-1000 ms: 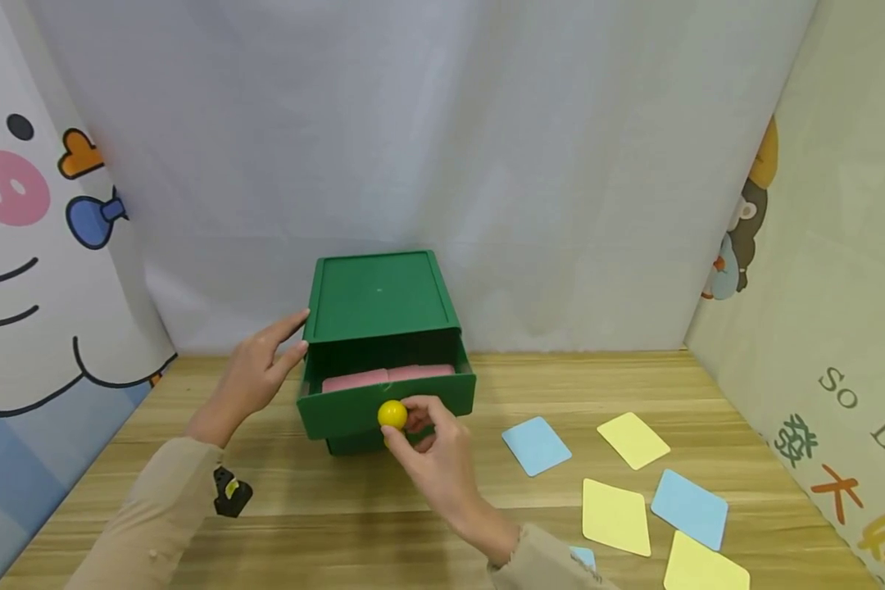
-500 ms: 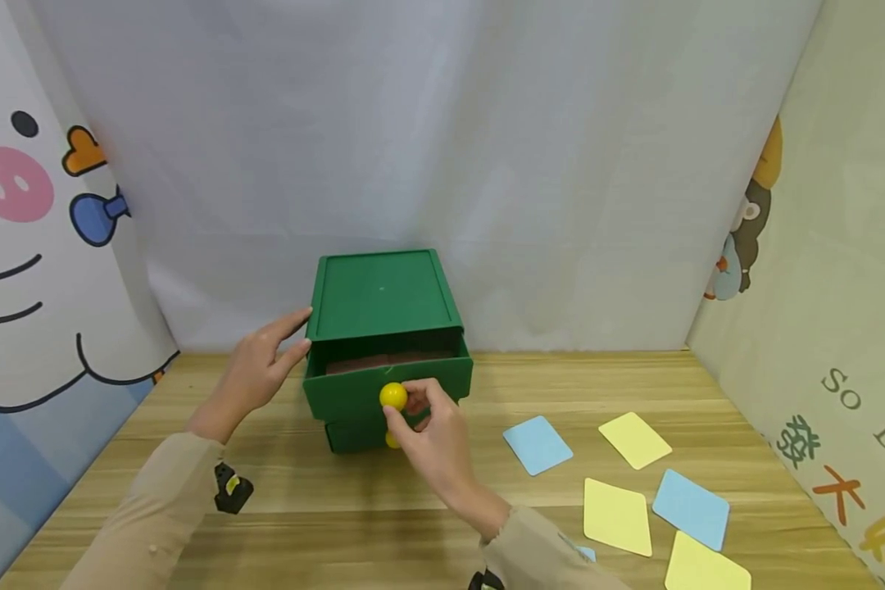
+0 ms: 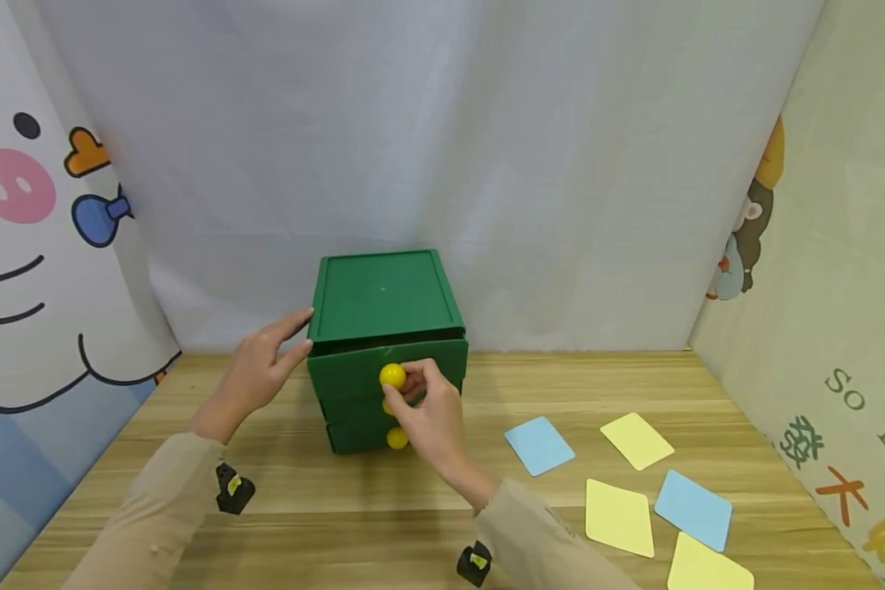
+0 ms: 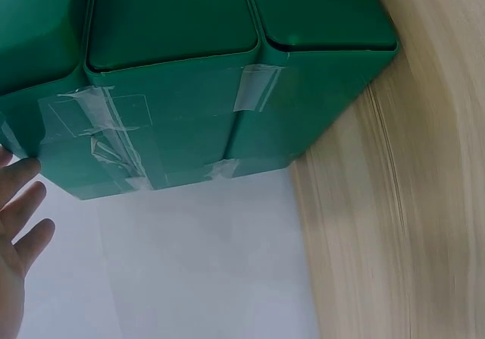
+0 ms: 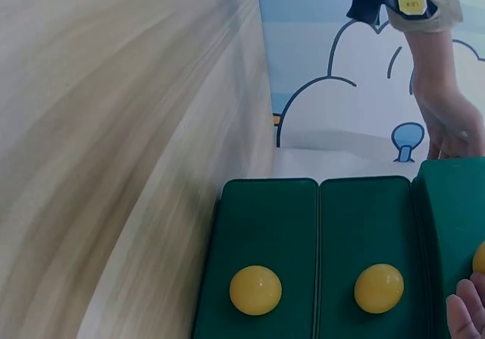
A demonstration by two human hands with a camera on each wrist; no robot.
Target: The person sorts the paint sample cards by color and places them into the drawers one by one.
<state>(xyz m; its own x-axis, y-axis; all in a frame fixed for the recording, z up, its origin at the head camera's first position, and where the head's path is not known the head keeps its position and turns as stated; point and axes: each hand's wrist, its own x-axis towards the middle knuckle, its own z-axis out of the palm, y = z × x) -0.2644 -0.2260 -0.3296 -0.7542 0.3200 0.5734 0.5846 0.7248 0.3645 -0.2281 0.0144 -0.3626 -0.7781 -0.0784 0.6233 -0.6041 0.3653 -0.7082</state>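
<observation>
A green cabinet (image 3: 385, 295) with stacked drawers stands against the back cloth. Its top drawer (image 3: 342, 377) sticks out slightly, leaving a narrow dark gap under the lid. My right hand (image 3: 437, 419) pinches that drawer's round yellow knob (image 3: 392, 376) between thumb and fingers. Two more knobs, a middle one (image 5: 379, 288) and a bottom one (image 5: 255, 290), are on the drawer fronts below, both flush. With fingers extended, my left hand (image 3: 254, 375) touches the cabinet's left side near the top. Clear tape (image 4: 114, 130) runs across that side in the left wrist view.
Several square cards lie to the right on the wooden table (image 3: 302, 533), among them a blue card (image 3: 539, 446) and a yellow card (image 3: 637, 441). Printed cloth walls stand left and right, with a plain white cloth (image 3: 560, 205) behind.
The top drawer has slid back into the cabinet, hiding the pink cards inside it. My right hand has moved forward with its knob. My left hand has stayed at the cabinet's side.
</observation>
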